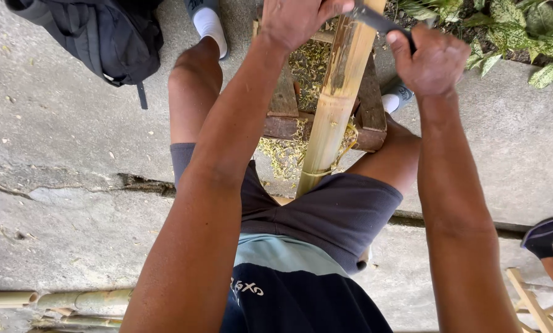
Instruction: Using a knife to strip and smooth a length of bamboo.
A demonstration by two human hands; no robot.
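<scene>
While a black fabric backpack (101, 37) slumps on cracked grey concrete well left of the pole, the left hand (295, 21) closes tightly around a long, pale-yellow bamboo pole (335, 105) propped between the knees across a weathered wooden stool (372, 108) flecked with shavings. Right of the pole, the right hand (434, 61) is fisted on a dark-bladed knife (375, 20) pressed against it. Spotted green leaves (523, 31) lie further right.

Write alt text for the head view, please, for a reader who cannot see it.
Seen from above, a seated person's left hand and right hand hold a dark blade across a bamboo pole resting on a wooden stool, with shavings below. A black backpack lies on the concrete.
</scene>
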